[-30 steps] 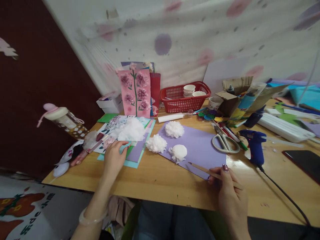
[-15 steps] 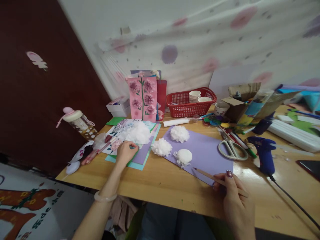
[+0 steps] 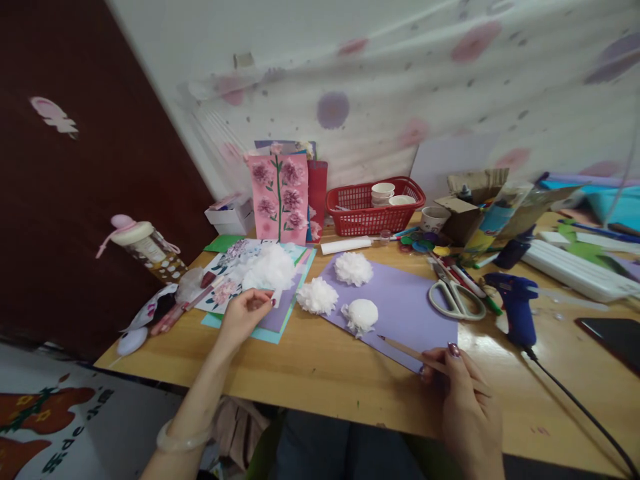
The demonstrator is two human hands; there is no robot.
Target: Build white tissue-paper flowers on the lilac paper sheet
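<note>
My left hand [image 3: 245, 317] is closed in a pinch over the stacked coloured paper sheets [image 3: 283, 320]. A thin white piece of tissue paper [image 3: 277, 295] shows at its fingertips, just in front of a fluffy heap of white tissue paper [image 3: 270, 267]. In my right hand [image 3: 463, 393] is a wooden pencil [image 3: 413, 350], its dark tip pointing left, above the near edge of a purple sheet [image 3: 410, 300]. Two ruffled white paper flowers [image 3: 353, 269] and a rounder white ball with a gathered end [image 3: 362, 314] lie on and beside that sheet.
White-handled scissors [image 3: 457, 303] and a blue glue gun [image 3: 520, 303] with its cord lie right. Behind stand a red basket [image 3: 375, 220] with paper cups and a pink flower picture [image 3: 279, 200]. A bottle [image 3: 145, 247] and a phone [image 3: 613, 343] flank the table.
My left hand has drawn slightly back, and a white piece now shows at its fingertips where green showed before. The pencil stays in my right hand. The view has shifted slightly.
</note>
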